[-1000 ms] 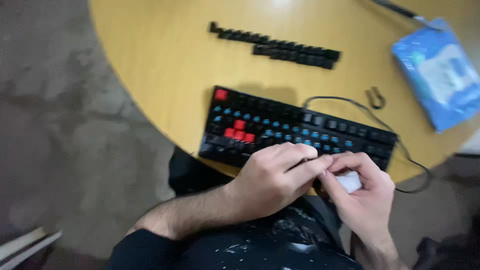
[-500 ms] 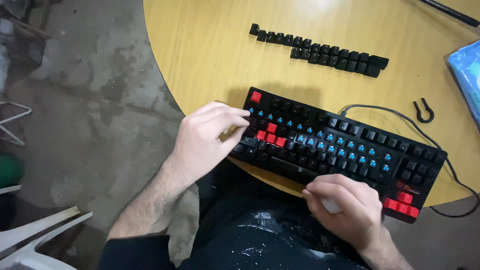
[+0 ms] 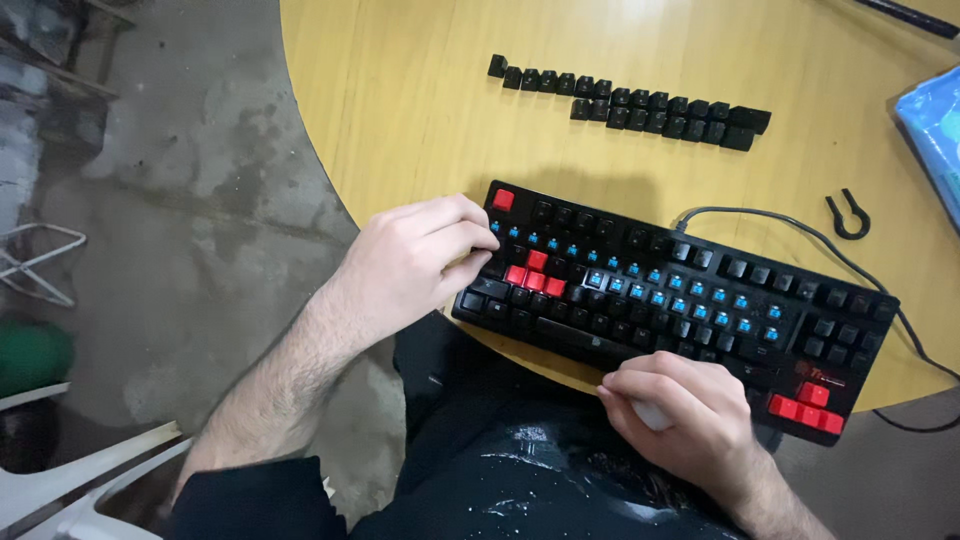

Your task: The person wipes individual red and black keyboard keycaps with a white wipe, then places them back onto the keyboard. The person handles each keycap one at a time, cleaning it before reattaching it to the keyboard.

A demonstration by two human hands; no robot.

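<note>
A black keyboard (image 3: 700, 290) lies at the near edge of a round wooden table (image 3: 400, 100). Many of its caps are off, showing blue switches, and a few red keys remain. My left hand (image 3: 410, 265) rests on its left end, thumb and fingers pinched on a black keycap (image 3: 487, 268) in the outer column. My right hand (image 3: 680, 420) sits at the keyboard's front edge, closed around a small white object (image 3: 655, 415) that is mostly hidden by the fingers.
Two rows of loose black keycaps (image 3: 640, 100) lie farther back on the table. A black wire clip (image 3: 848, 218) and the keyboard's cable (image 3: 760, 215) are at right, beside a blue packet (image 3: 935, 130). A concrete floor, a white chair (image 3: 60, 480) and a green object (image 3: 30, 355) are at left.
A second ago both hands met around the white object at the keyboard's front. My left hand has since moved to the keyboard's left end, while the right hand keeps hold of the white object.
</note>
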